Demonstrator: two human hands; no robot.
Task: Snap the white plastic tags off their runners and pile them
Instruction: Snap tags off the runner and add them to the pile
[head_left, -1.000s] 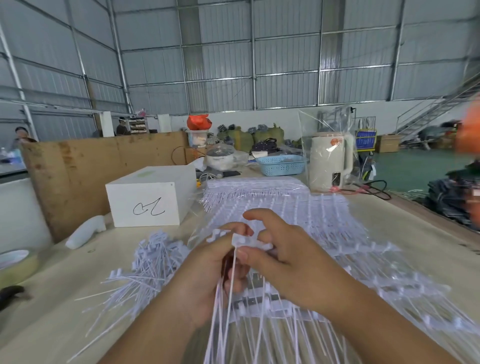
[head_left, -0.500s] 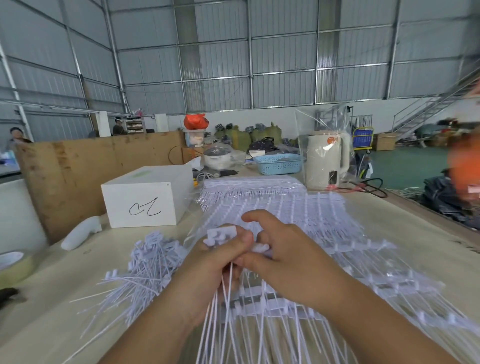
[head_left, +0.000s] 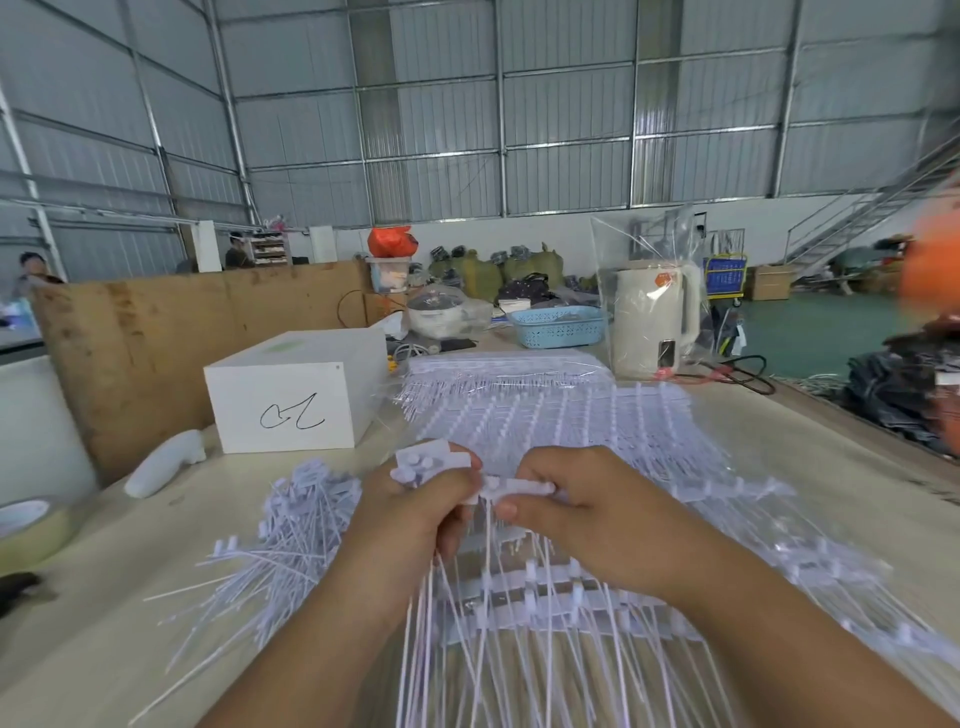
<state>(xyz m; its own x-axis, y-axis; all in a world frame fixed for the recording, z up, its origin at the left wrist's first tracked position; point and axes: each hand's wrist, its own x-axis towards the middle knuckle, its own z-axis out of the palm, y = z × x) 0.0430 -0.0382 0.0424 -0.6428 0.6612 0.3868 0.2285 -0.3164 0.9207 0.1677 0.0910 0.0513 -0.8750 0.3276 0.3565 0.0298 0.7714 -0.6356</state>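
Observation:
My left hand (head_left: 415, 514) grips a small bunch of loose white tags (head_left: 428, 460), their heads sticking up above my thumb and their thin tails hanging down. My right hand (head_left: 587, 509) pinches a white runner strip (head_left: 522, 487) that still carries tags, right beside my left thumb. Both hands hover above a wide spread of tag runners (head_left: 561, 415) covering the table's middle and right. A pile of loose snapped-off tags (head_left: 296, 525) lies on the table to the left of my left hand.
A white box (head_left: 291, 402) with a black scribble stands behind the pile, against a brown board (head_left: 156, 332). Further back are a blue basket (head_left: 558, 325) and a cream kettle (head_left: 652, 317) in clear plastic. A tape roll (head_left: 31, 525) sits at the left edge.
My hands have drawn slightly apart; the right one now pulls the runner strip away from the bunch in my left hand, whose tag heads stand higher above the thumb.

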